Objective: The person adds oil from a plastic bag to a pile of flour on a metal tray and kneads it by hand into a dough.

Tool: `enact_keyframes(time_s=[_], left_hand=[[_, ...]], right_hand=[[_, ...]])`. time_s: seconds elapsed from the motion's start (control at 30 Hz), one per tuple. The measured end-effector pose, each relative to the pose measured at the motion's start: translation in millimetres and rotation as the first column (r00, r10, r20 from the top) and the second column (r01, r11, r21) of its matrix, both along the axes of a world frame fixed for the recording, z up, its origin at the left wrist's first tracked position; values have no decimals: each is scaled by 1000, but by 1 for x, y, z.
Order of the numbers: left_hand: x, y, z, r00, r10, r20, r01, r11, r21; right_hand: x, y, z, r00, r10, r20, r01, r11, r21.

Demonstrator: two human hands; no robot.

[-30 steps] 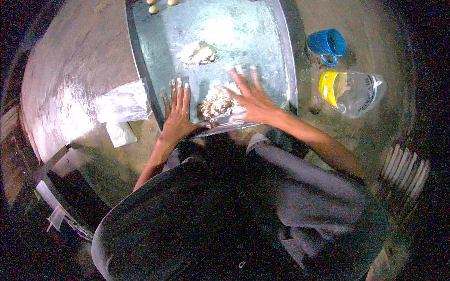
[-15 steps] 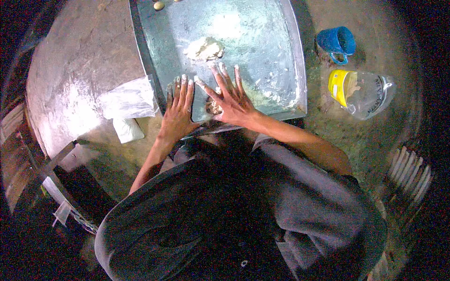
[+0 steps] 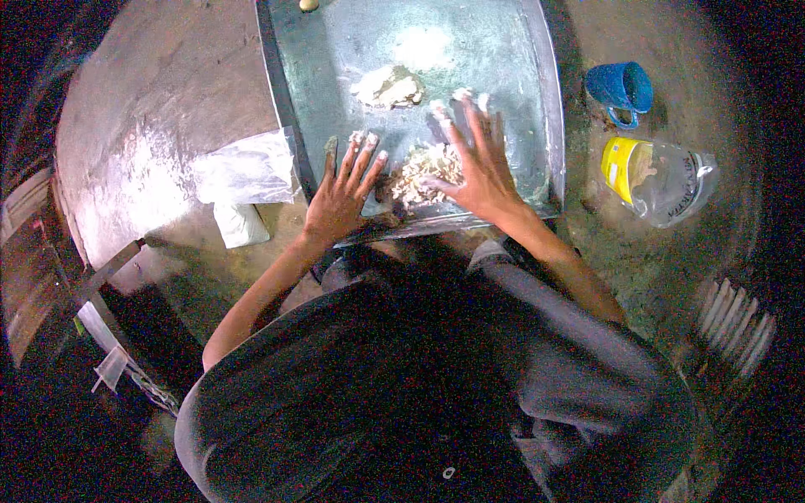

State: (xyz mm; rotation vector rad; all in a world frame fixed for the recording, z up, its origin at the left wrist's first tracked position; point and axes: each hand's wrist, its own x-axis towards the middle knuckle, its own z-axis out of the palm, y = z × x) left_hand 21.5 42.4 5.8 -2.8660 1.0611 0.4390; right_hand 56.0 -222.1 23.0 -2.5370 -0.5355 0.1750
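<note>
On a metal tray [image 3: 319, 63], a crumbly pale heap [image 3: 419, 168] lies near the front edge, with a smoother pale lump [image 3: 387, 88] behind it. My left hand [image 3: 342, 189] is left of the heap, fingers apart over the tray and white-coated at the tips. My right hand [image 3: 485, 176] spreads over the heap's right side, its thumb reaching across it and its fingertips also coated white. Neither hand grips anything. A small round pale ball [image 3: 309, 5] is near the tray's far left corner.
Right of the tray, a blue mug [image 3: 619, 84] and a clear plastic bag with a yellow panel [image 3: 658, 180] are on the floor [image 3: 168, 92]. A clear sheet [image 3: 243, 165] and white packet [image 3: 240, 225] lie at the left. Pale slats [image 3: 734, 323] show at lower right.
Since half a second ago, my right hand has shifted right and forward, showing more of the crumbly heap. Both hands stay spread. The view has shifted slightly, so the tray appears farther right.
</note>
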Motion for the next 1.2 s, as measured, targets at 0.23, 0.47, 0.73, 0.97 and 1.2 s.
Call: enact_keyframes(time_s=[0.23, 0.47, 0.73, 0.97, 1.2], left_hand=[[-6, -10, -12, 993, -72, 94, 55, 984, 170], [-5, -20, -16, 999, 34, 8, -33, 993, -110], [10, -21, -5, 986, 145, -79, -163, 932, -323], [23, -3, 15, 998, 59, -34, -60, 998, -26], [15, -4, 6, 988, 148, 47, -147, 989, -19]], right_hand=[[-11, -32, 2, 967, -255, 0, 253, 963, 96], [-11, -41, -4, 947, -314, 73, 302, 944, 135], [-8, -45, 4, 956, -294, 14, 291, 950, 116], [-15, -70, 5, 974, 52, -219, -57, 998, -20], [5, -35, -21, 850, 521, -81, -513, 852, 103]])
